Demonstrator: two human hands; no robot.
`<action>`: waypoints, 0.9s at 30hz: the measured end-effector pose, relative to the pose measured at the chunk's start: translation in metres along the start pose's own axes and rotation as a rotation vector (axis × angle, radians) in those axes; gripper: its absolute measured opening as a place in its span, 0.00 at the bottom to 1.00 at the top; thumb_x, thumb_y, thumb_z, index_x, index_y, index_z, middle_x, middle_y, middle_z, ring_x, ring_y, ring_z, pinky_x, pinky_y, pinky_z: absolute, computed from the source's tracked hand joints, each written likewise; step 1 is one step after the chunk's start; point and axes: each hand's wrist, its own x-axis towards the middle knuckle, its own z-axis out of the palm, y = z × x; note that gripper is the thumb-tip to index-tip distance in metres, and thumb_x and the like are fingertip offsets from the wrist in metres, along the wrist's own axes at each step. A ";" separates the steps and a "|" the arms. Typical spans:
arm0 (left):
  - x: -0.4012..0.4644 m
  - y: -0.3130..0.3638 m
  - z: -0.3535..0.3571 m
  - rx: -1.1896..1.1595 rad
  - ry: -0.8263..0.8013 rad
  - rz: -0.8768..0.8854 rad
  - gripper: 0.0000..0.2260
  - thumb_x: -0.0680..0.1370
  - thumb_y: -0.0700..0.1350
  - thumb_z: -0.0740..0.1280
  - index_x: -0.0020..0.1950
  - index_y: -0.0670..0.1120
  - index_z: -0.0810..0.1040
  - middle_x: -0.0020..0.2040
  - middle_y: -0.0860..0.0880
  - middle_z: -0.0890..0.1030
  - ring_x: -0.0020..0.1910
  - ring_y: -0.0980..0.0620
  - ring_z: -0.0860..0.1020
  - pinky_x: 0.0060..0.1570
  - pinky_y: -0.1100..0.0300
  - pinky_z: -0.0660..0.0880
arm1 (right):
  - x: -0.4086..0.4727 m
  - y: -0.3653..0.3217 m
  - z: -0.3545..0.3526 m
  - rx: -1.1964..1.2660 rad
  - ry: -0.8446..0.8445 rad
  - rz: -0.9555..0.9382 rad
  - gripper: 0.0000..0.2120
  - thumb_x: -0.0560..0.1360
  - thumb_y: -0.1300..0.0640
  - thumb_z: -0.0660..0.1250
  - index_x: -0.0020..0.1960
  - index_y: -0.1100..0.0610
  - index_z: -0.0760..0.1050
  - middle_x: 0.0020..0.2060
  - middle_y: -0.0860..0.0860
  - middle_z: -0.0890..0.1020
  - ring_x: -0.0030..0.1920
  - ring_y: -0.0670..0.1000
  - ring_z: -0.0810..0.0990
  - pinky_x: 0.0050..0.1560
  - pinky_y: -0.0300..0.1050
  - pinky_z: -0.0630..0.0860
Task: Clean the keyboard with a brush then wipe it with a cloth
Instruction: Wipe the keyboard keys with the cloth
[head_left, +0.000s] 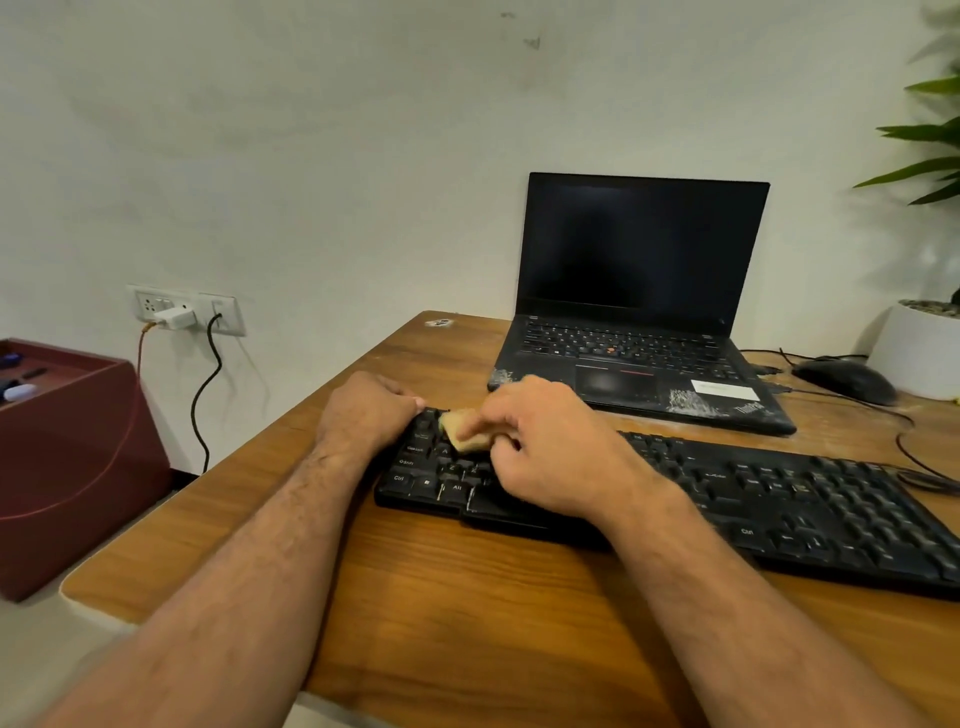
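Observation:
A black full-size keyboard (779, 499) lies across the wooden table (467, 597). My right hand (550, 447) pinches a small folded yellow cloth (465, 428) and holds it down on the keys at the keyboard's upper left. My left hand (371, 410) grips the keyboard's far left corner, fingers curled over its back edge. No brush is visible.
An open black laptop (639, 312) with a dark screen stands behind the keyboard. A black mouse (844, 379) and its cables lie at the right, beside a white plant pot (919, 353). A maroon box (67, 457) stands left of the table under a wall socket (182, 309).

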 end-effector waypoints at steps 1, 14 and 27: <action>0.000 0.000 0.000 0.004 -0.004 -0.003 0.07 0.76 0.49 0.73 0.38 0.53 0.80 0.40 0.51 0.82 0.48 0.48 0.81 0.61 0.46 0.76 | 0.003 0.000 0.004 -0.029 -0.005 -0.009 0.20 0.79 0.60 0.62 0.67 0.45 0.78 0.64 0.45 0.80 0.61 0.44 0.74 0.66 0.36 0.66; 0.002 0.002 0.000 0.021 0.007 -0.007 0.03 0.75 0.49 0.72 0.44 0.51 0.86 0.47 0.48 0.85 0.49 0.48 0.81 0.57 0.49 0.78 | -0.004 -0.008 0.016 0.182 -0.113 -0.064 0.11 0.79 0.54 0.68 0.58 0.41 0.84 0.60 0.40 0.84 0.59 0.41 0.80 0.64 0.41 0.76; 0.002 0.002 0.000 0.032 -0.017 -0.009 0.05 0.77 0.49 0.72 0.42 0.51 0.83 0.44 0.49 0.83 0.50 0.48 0.80 0.62 0.47 0.76 | 0.017 0.009 0.018 0.017 -0.018 0.164 0.14 0.81 0.54 0.65 0.64 0.45 0.81 0.62 0.47 0.83 0.59 0.48 0.80 0.65 0.45 0.75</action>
